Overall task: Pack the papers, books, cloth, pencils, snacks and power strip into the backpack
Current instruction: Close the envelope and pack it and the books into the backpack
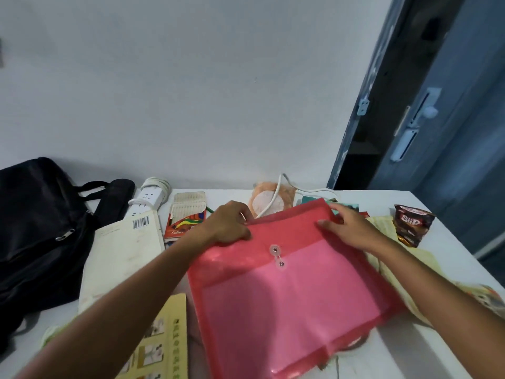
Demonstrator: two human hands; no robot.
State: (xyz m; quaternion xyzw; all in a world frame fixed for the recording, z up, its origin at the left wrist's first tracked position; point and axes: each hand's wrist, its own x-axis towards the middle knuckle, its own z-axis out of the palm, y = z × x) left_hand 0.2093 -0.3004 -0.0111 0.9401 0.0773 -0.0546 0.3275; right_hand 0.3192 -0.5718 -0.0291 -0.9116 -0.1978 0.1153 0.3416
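A person holds a translucent red document envelope with a string-and-button clasp above the white table, near the centre of the view. The left hand grips the envelope's upper left corner at about eleven o'clock, thumb on the flap and fingers curled behind it. The right hand lies on the upper right corner at about one o'clock, fingers fairly straight over the top edge and thumb flat on the flap. The black backpack sits at nine o'clock on the table's left end, its zip closed where visible. Between it and the envelope lies a white book with a barcode; beyond that, at eleven o'clock, are a white power strip with coiled cord and a box of colour pencils. An orange cloth shows at twelve o'clock behind the envelope. A brown snack packet stands at two o'clock. Yellow printed papers lie at seven o'clock, and more pale sheets lie under the right forearm.
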